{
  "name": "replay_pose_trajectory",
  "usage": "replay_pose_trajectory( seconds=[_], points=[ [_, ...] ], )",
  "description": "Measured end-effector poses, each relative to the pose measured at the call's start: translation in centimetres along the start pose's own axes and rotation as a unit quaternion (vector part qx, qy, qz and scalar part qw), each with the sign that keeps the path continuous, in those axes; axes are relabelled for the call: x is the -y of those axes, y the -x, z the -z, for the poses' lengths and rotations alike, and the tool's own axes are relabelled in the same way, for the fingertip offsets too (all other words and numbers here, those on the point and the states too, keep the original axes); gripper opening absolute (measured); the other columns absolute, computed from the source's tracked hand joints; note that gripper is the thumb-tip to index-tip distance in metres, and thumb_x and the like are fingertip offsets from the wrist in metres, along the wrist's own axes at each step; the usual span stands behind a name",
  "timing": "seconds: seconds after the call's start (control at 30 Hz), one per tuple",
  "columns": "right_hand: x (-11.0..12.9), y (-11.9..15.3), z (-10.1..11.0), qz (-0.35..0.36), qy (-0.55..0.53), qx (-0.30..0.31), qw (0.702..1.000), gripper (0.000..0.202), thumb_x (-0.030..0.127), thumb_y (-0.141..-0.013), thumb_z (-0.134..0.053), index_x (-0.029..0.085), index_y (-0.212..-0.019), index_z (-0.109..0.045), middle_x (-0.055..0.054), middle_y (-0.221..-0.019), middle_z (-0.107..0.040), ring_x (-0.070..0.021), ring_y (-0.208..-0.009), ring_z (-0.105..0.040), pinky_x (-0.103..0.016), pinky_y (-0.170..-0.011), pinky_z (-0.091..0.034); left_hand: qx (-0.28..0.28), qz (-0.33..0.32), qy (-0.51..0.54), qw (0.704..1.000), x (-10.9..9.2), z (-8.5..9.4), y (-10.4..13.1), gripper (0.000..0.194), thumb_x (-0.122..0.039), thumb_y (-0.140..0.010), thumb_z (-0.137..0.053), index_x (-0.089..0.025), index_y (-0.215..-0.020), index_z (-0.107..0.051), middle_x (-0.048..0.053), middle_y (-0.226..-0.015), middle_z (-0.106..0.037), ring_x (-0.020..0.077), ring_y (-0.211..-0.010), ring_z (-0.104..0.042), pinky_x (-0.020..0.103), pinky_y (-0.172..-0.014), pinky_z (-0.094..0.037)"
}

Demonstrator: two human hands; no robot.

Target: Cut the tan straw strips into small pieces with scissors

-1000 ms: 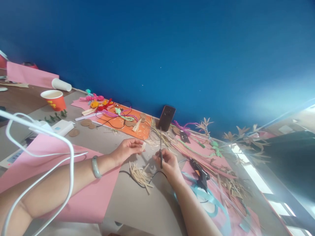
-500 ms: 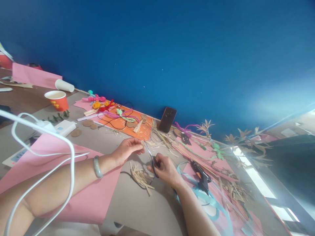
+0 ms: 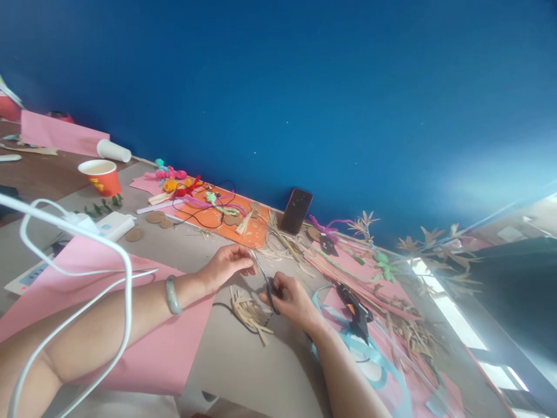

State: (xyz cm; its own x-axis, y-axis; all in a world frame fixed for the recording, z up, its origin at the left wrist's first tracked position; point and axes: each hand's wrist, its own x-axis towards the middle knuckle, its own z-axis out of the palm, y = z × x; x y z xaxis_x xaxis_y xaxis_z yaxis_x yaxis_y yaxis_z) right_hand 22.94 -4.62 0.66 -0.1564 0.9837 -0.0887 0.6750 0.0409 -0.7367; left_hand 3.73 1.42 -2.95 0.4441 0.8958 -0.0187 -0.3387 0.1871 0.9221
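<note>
My right hand (image 3: 290,299) is closed round the dark handles of a pair of scissors (image 3: 262,269), whose blades point up and left. The blade tips meet the fingertips of my left hand (image 3: 228,265). Thumb and fingers of that hand are pinched together; what lies between them is too small to make out. A pale bangle (image 3: 173,295) circles my left wrist. Just below both hands, a loose pile of tan strips (image 3: 249,315) lies on the grey table.
A phone (image 3: 296,211) leans against the blue wall. Right of my hands lie a black glue gun (image 3: 357,313) and light blue ribbon (image 3: 383,366). Pink paper (image 3: 161,354) lies under my left arm. A white cable (image 3: 127,296) loops across the front left. A red paper cup (image 3: 101,177) stands at left.
The scissors have tilted slightly, and their blades look closer together. Both hands have stayed almost in place.
</note>
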Motion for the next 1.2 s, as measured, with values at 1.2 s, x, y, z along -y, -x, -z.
replay_pose_trajectory(
  seconds=[1.2],
  points=[
    [-0.8,-0.1,0.2,-0.008,-0.093,0.014,0.996,0.034,0.037,-0.070,-0.064,0.021,-0.062,-0.035,0.007,-0.054,-0.038,-0.0083,-0.054,-0.032,-0.021,-0.050,-0.027,0.000,-0.014,-0.014,1.000,-0.5,-0.1,0.2,0.015,-0.025,-0.075,-0.068,-0.014,-0.075,-0.057,0.002,-0.065,-0.068,0.0122,-0.062,-0.061,0.024,-0.064,-0.045]
  ],
)
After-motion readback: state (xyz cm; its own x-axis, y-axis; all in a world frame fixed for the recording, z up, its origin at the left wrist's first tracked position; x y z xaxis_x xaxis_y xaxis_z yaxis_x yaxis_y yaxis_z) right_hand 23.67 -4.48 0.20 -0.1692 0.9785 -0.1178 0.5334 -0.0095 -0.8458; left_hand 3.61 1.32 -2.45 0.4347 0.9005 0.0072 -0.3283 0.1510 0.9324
